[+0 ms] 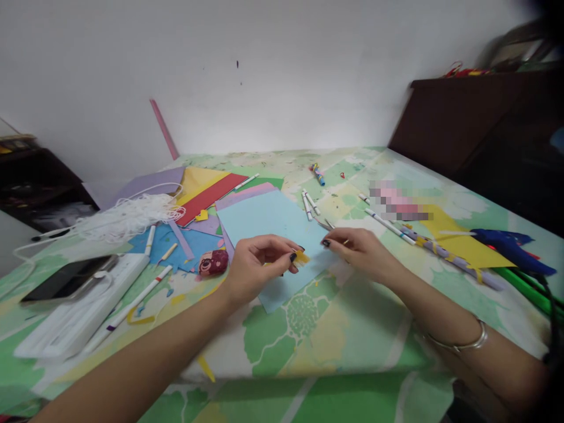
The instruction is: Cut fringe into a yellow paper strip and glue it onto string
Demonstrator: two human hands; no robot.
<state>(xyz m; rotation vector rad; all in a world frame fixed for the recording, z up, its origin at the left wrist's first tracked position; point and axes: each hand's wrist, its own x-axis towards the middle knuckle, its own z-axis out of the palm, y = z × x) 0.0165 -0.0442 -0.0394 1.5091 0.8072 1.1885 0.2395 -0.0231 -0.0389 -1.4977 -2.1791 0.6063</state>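
Observation:
Over light blue paper [264, 217], my left hand [259, 264] pinches a small yellow paper piece [302, 257] between thumb and fingers. The piece's edge looks cut into strips. To its right, my right hand [361, 252] is closed around what look like small scissors [326, 225]; their thin metal blades point up and away, and the fingers hide most of the handles. A gap separates the hands. Beside my left wrist lies a dark red patterned roll [213, 262]. White markers [307, 205] rest just beyond the blue sheet.
At left are a phone [66, 279], a white power strip [88, 317], tangled white cord [127, 217] and coloured sheets. At right lie a blue glue gun [506, 241], yellow paper [467, 235] and a wrapped purple stick [453, 257]. A wall [282, 88] bounds the table behind.

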